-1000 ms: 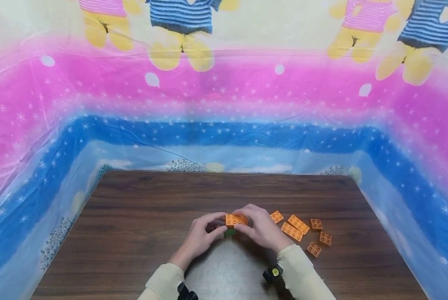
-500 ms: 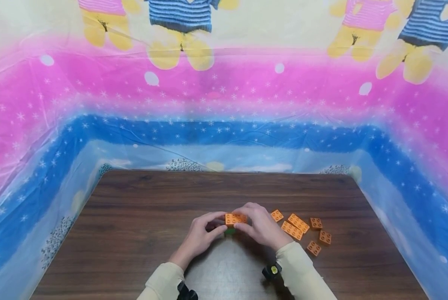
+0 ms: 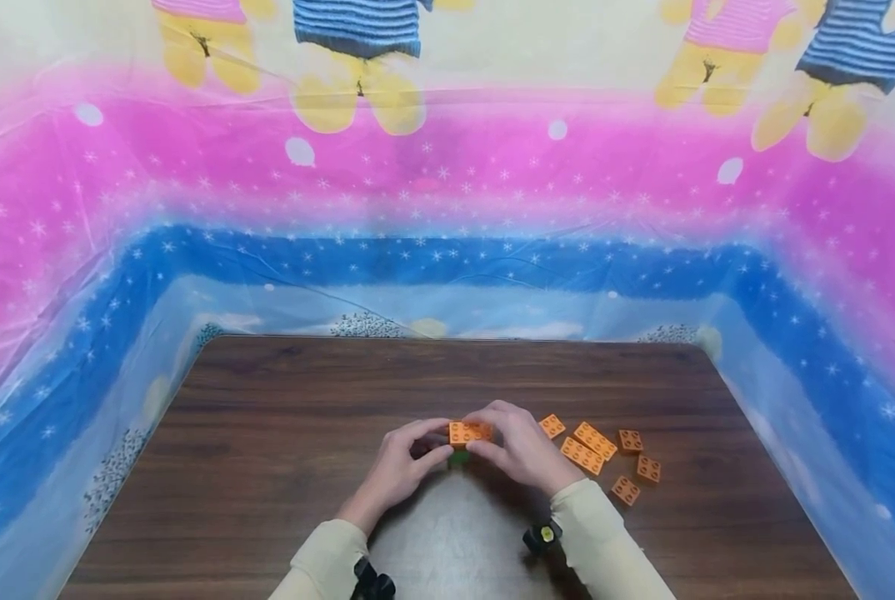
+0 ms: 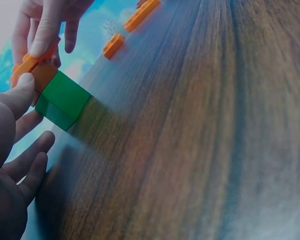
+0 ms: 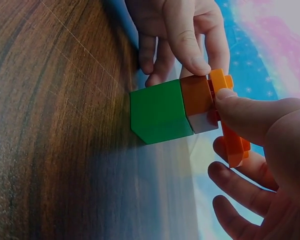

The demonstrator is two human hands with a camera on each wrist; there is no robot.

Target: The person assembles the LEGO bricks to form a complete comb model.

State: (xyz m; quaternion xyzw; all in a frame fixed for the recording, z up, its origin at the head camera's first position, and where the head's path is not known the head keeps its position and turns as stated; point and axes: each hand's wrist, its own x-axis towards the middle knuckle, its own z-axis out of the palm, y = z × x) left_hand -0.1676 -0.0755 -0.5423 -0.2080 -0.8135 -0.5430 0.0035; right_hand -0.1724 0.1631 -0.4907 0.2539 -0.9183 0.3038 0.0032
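A small stack stands on the table between both hands. At its bottom is a green block (image 5: 157, 112), with a darker orange brick (image 5: 196, 95) on it. A longer, thin orange studded brick (image 3: 468, 433) lies across the top and overhangs toward the right. My left hand (image 3: 401, 462) pinches the stack from the left, its thumb at the seam between the darker brick and the long one. From the right, my right hand (image 3: 521, 450) pinches the long brick, thumb toward me; its lower fingers (image 5: 240, 185) are spread below the overhang. The far-side fingertips are partly hidden.
Right of the hands lie loose orange bricks: a small one (image 3: 552, 426), two longer ones side by side (image 3: 582, 455), and square ones (image 3: 631, 441) farther right. A patterned cloth (image 3: 447, 262) borders the back and sides of the brown wooden table (image 3: 305, 383).
Both hands and the stack hold nearly the same pose. The head view has tilted down slightly, so the whole scene sits a little higher in the frame.
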